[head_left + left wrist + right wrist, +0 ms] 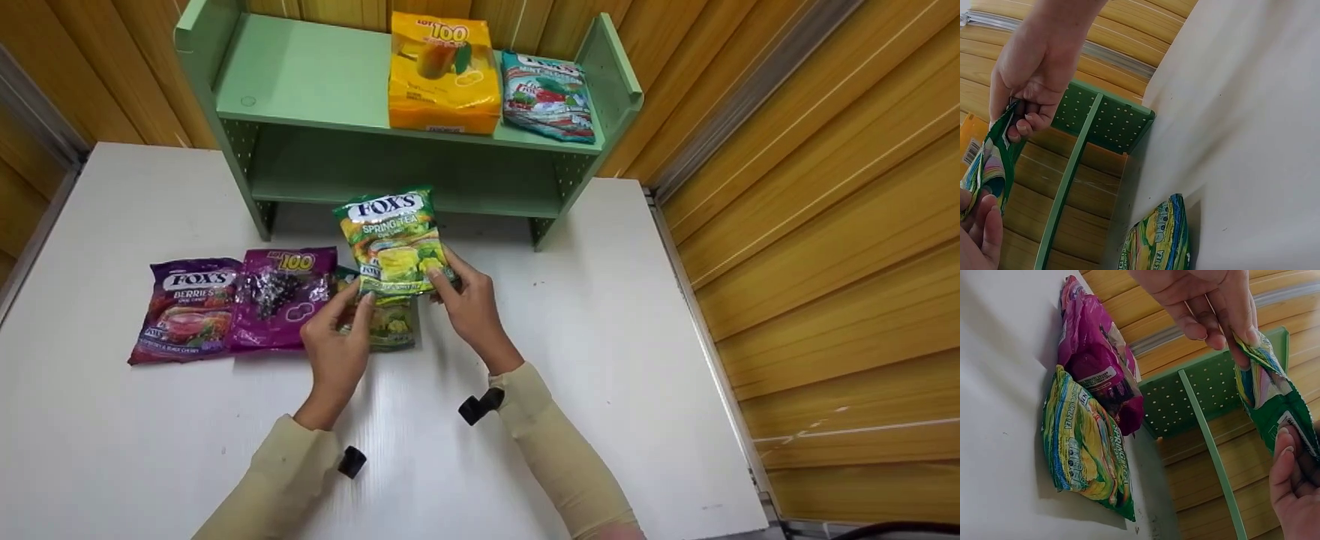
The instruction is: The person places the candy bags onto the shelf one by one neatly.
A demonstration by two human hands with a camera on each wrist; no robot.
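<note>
Both hands hold up a green and yellow bag of Fox's Spring Tea candy (390, 240), its printed front facing the head camera. My left hand (336, 352) pinches its lower left corner between thumb and fingers. At the lower right side, my right hand (476, 307) grips the edge with its thumb on the front. The right wrist view shows the bag's green back (1283, 413) between the two hands. Beneath it on the table lies a second Spring Tea bag (394, 326), partly hidden by the held bag and left hand, plainly seen in the right wrist view.
A purple grape candy bag (259, 322) and a Fox's Berries bag (191, 307) lie left on the white table (615, 375). The green two-tier shelf (307, 75) behind carries an orange mango candy bag (442, 90) and a Fox's mint bag (547, 97) on top.
</note>
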